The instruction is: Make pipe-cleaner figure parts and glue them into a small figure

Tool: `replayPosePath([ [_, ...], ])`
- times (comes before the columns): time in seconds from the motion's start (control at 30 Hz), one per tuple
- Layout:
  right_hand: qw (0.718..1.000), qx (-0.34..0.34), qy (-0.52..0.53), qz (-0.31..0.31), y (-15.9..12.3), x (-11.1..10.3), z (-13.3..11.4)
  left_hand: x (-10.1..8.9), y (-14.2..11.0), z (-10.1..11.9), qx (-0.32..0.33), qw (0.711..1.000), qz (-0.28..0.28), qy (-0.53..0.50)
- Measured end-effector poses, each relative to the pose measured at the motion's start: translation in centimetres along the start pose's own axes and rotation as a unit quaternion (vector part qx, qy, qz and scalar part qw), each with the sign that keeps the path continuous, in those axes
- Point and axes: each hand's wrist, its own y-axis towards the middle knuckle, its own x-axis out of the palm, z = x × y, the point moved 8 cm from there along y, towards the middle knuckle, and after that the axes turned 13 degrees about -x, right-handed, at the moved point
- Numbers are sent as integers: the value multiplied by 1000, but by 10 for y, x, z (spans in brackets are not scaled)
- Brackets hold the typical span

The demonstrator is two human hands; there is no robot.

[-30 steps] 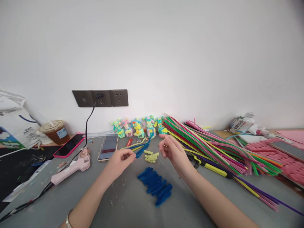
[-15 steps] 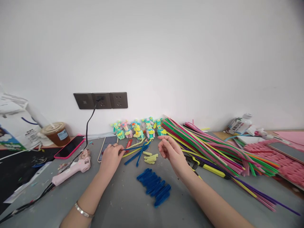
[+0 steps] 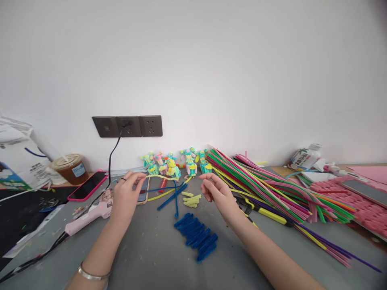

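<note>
My left hand (image 3: 128,197), wearing a ring and a silver bracelet, pinches one end of a pale yellow pipe cleaner (image 3: 160,176) above a phone (image 3: 143,191). The strand stretches right, in front of small pastel pipe-cleaner figures (image 3: 171,166). My right hand (image 3: 216,192) hovers with its fingers loosely bent and apart, nothing visible in them. Blue pipe cleaners (image 3: 171,198) lie crossed between the hands. Short pale yellow pieces (image 3: 192,200) sit left of my right hand. Closer to me, folded blue pieces (image 3: 196,237) lie side by side.
Long multicoloured pipe cleaners (image 3: 266,183) are heaped on the right, partly over yellow-handled pliers (image 3: 269,214). On the left are a pink glue gun (image 3: 87,219) with its cable, a pink-cased phone (image 3: 87,187) and a lidded drink cup (image 3: 71,169). Wall sockets (image 3: 128,126) hold a plug.
My left hand has moved left and up, drawing the pale yellow pipe cleaner out. A blue pipe cleaner among the crossed ones has shifted. My right hand has barely moved.
</note>
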Motion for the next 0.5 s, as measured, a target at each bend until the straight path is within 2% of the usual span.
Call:
replayPosePath([
  [0.07, 1000, 4, -4, -11, -1, 3, -1, -6, -1, 4, -15, 999, 13, -50],
  [0.13, 1000, 12, -5, -24, -2, 6, 0, -9, -1, 1, -62, 990, 11, -126],
  [0.23, 998, 24, 0, -50, -4, 11, 2, -8, -2, -13, -152, 956, 21, -249],
  [0.33, 997, 31, 9, -76, -5, 16, 6, -8, -2, -31, -227, 918, 54, -320],
  [0.37, 996, 33, 11, -83, -5, 17, 8, -5, -2, -35, -245, 909, 50, -334],
  [0.43, 995, 39, 15, -93, -6, 20, 11, 7, -1, -38, -274, 896, 0, -350],
  [0.5, 993, 57, 24, -100, -8, 22, 15, 25, -4, -33, -294, 879, -83, -366],
])
